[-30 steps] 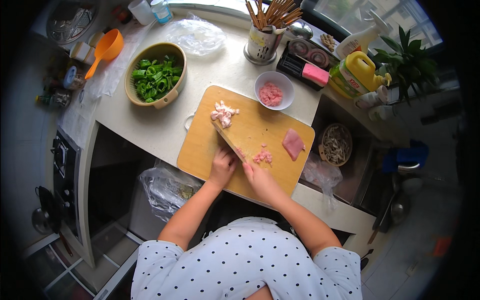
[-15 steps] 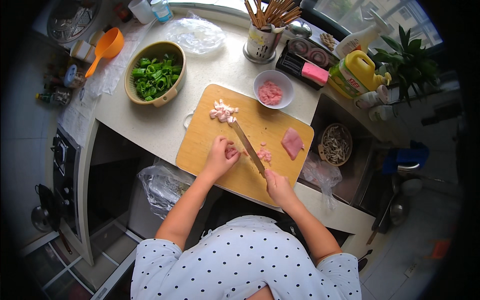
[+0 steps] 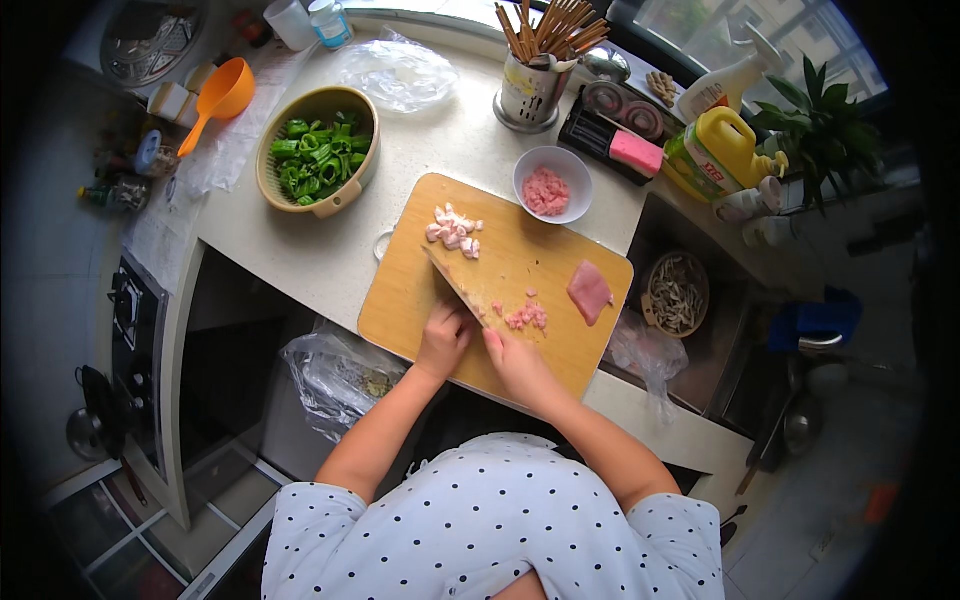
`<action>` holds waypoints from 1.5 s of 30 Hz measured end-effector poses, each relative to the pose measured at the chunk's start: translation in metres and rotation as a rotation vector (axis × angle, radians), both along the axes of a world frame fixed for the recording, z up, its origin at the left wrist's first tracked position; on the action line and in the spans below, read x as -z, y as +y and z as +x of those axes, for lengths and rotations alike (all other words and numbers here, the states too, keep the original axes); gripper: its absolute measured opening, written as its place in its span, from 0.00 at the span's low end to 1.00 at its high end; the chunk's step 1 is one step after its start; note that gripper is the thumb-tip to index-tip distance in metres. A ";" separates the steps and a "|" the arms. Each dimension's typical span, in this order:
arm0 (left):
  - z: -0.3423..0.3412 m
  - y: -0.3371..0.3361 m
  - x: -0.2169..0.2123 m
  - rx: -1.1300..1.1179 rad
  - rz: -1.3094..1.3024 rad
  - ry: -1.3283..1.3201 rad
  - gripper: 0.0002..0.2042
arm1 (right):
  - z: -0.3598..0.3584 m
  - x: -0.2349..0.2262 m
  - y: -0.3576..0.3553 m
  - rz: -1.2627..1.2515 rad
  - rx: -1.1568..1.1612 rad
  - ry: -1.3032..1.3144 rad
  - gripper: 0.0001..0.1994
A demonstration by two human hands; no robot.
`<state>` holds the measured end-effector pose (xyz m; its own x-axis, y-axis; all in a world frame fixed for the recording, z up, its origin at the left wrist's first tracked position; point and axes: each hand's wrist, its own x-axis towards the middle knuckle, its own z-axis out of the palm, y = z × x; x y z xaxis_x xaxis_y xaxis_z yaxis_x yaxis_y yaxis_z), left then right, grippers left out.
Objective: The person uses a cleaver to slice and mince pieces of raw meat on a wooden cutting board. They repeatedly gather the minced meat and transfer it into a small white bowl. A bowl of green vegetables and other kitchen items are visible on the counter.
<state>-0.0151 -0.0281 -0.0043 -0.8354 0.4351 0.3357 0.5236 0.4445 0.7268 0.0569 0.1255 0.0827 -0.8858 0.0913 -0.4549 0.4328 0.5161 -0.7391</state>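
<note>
Left hand [image 3: 444, 340] drawn back (curled), knife [image 3: 456, 286] nearer

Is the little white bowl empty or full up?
Partly full: chopped pink meat lies in the white bowl, but bare wall shows around it, so it isn't filled to the rim.

A gas stove [image 3: 137, 325], a sink [image 3: 712, 362], chopsticks [image 3: 552, 32] and a cutting board [image 3: 400, 300] mark a kitchen.

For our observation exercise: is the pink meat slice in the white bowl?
No, the meat slice lies on the cutting board, outside the white bowl.
</note>
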 end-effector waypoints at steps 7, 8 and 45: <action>0.015 0.010 -0.026 -0.205 0.125 -0.056 0.07 | 0.017 -0.002 0.027 -0.091 0.098 -0.017 0.21; 0.016 0.009 -0.017 -0.199 0.103 -0.061 0.07 | 0.020 -0.006 0.030 -0.061 0.077 -0.037 0.21; 0.009 0.001 -0.018 -0.129 0.071 0.091 0.09 | 0.039 -0.028 0.033 0.145 -0.132 -0.012 0.20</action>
<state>-0.0059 -0.0268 0.0136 -0.8473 0.2986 0.4392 0.5310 0.4612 0.7109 0.0958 0.1586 0.1104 -0.8891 0.0396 -0.4560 0.3623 0.6696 -0.6483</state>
